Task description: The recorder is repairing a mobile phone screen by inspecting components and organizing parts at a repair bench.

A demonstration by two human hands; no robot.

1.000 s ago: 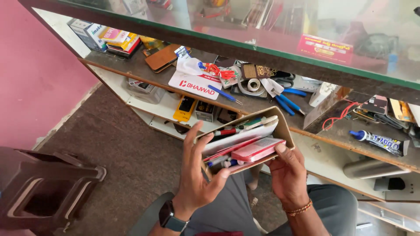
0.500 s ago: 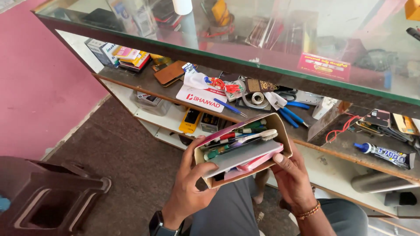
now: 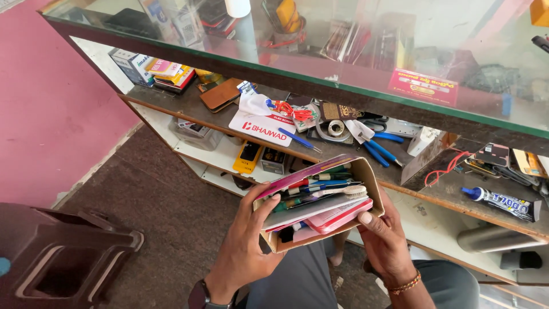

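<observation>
The left hand [image 3: 246,246] cups the near-left corner of an open cardboard box [image 3: 320,200], its fingers [image 3: 269,206] curled over the rim and pressing on the flat packets inside. The right hand [image 3: 386,240] grips the box's right wall, thumb on top beside a pink flat package [image 3: 343,214], the other fingers closed underneath. The box is held tilted above the person's lap, just in front of the shelf edge. Pens [image 3: 317,183], a toothbrush [image 3: 343,190] and a pale card packet [image 3: 311,210] lie packed lengthwise in it.

Beyond the box, on the brown shelf [image 3: 171,109] under the glass counter [image 3: 343,57], lies a white rectangular pouch with red lettering [image 3: 260,129], a brown wallet [image 3: 220,94] to its left, and blue-handled pliers [image 3: 380,149] to its right. Stacked coloured cartons [image 3: 166,71] sit at the shelf's far-left end. A pink rectangular label [image 3: 423,86] sits on the counter. A tube with a blue cap [image 3: 503,201] lies far right.
</observation>
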